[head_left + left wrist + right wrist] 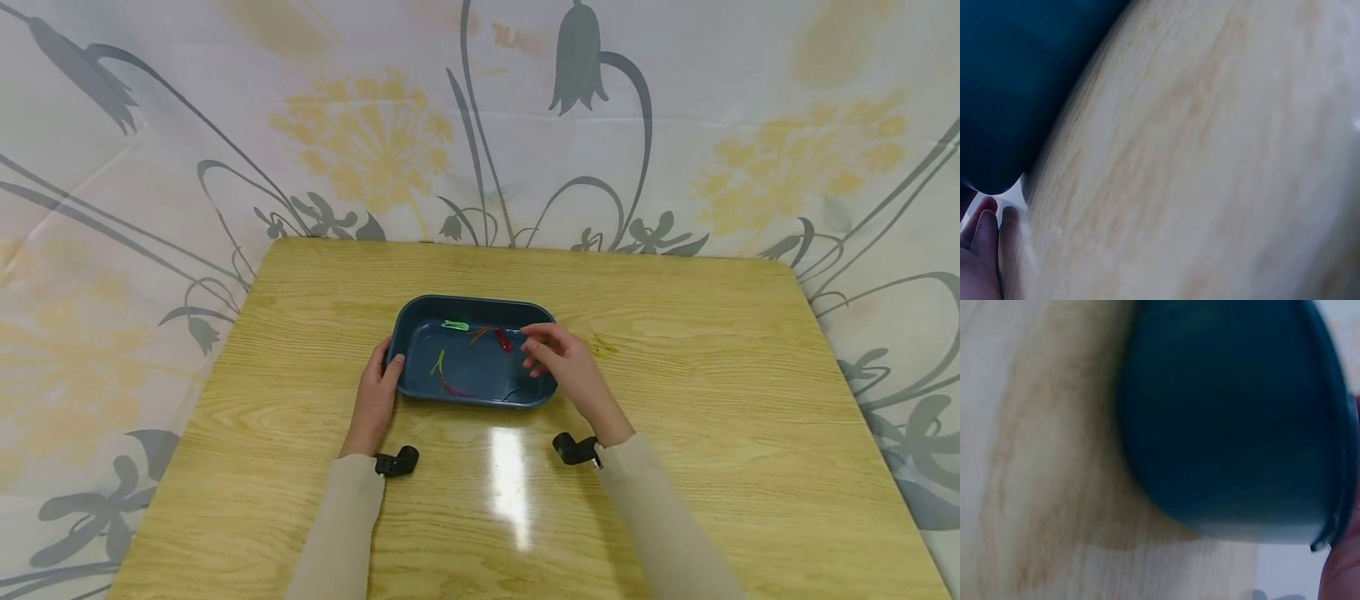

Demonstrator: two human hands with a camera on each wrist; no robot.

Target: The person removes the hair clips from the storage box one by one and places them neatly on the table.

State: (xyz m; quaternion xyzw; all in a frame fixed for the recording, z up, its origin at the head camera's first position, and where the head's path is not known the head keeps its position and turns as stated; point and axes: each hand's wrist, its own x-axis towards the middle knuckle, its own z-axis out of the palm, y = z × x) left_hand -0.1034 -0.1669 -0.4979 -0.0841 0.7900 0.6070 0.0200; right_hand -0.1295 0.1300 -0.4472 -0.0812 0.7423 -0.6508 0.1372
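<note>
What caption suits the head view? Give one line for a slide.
Left hand grips the rim of a blue tray of coloured clips; right hand hovers over its right end.

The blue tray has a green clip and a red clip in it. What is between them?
In the head view, an orange clip lies between the green clip and the red clip, inside the blue tray.

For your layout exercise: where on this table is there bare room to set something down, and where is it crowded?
Bare wood lies right of the yellow clip, left of the left hand, and behind the blue tray. It is crowded at the tray, with both hands and the right hand over the clips.
</note>
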